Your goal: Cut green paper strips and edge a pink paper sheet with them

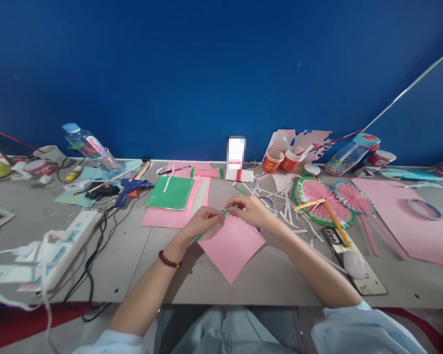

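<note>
A square of pink paper [234,246] lies at an angle in front of me, one corner toward the table's near edge. Along its upper left edge runs a narrow green strip [226,213]. My left hand [206,220] pinches this green-edged side, with a dark bead bracelet on the wrist. Close beside it, the fingers of my right hand [245,207] are closed on the same edge near the top corner. Fingertips cover part of the strip, so whether it is folded or glued there cannot be made out.
Left are a green paper pack [170,193], a blue glue gun [133,191], dark cables and a power strip [72,250]. White paper strips [290,209], watermelon-patterned paper fans [315,196], a phone [367,268] and pink sheets [421,221] lie right. Red paper cups [273,161] stand behind.
</note>
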Available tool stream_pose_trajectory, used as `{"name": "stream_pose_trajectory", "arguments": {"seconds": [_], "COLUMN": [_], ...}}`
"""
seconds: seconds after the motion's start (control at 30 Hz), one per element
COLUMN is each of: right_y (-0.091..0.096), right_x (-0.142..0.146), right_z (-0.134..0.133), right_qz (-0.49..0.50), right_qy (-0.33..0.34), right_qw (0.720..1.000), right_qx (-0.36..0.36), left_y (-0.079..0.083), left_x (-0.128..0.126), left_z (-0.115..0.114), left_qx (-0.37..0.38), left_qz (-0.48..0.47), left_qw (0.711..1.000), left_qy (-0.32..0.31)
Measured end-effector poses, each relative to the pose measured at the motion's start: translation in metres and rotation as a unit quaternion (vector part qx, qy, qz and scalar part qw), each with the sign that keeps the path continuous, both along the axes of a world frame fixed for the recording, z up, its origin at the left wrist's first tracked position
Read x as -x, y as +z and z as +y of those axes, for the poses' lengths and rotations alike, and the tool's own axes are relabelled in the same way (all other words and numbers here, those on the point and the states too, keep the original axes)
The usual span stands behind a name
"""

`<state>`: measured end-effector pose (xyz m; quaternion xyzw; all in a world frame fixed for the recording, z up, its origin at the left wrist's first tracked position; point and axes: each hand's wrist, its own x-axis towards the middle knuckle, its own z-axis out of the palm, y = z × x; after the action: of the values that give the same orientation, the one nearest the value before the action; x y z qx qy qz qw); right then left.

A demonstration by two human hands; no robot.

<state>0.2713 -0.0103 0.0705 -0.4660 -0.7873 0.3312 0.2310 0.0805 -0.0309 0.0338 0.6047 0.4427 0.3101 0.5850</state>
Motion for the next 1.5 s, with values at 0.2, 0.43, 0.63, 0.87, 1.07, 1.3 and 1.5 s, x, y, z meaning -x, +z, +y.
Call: {"name": "stream_pose_trajectory", "arguments": {"seconds": [0.2, 0.43, 0.63, 0.87, 1.07, 1.3, 1.5], "right_y": [0.007, 0.005, 0.000, -0.004, -0.007, -0.008, -0.007], "right_x": [0.000, 0.005, 0.006, 0.011, 0.015, 0.017, 0.018], "right_z": [-0.003, -0.009, -0.009, -0.009, -0.011, -0.012, -0.013], "right_qz": [0.035, 0.002, -0.014, 0.022, 0.036, 0.028, 0.024], "right_qy": [-0.013, -0.020, 0.010, 0.023, 0.007, -0.036, -0.041], "right_qw": [0.998, 0.975, 0.965, 0.981, 0.980, 0.981, 0.983], "right_qx": [-0.050, -0.222, -0.261, -0.191, -0.195, -0.188, -0.177], "left_y": [0.009, 0.012, 0.004, 0.005, 0.004, -0.003, -0.005], "left_x": [-0.004, -0.006, -0.005, -0.009, -0.009, -0.011, -0.011], "left_z": [-0.003, -0.003, 0.001, 0.000, 0.000, 0.003, 0.000], "left_qx": [0.014, -0.026, -0.038, -0.042, -0.060, -0.082, -0.117], "left_qz": [-0.023, -0.037, -0.056, -0.108, -0.096, -0.073, -0.033], "left_qw": [0.999, 0.997, 0.991, 0.981, 0.979, 0.977, 0.977], "left_qy": [0.033, 0.063, 0.112, 0.155, 0.167, 0.185, 0.177]}}
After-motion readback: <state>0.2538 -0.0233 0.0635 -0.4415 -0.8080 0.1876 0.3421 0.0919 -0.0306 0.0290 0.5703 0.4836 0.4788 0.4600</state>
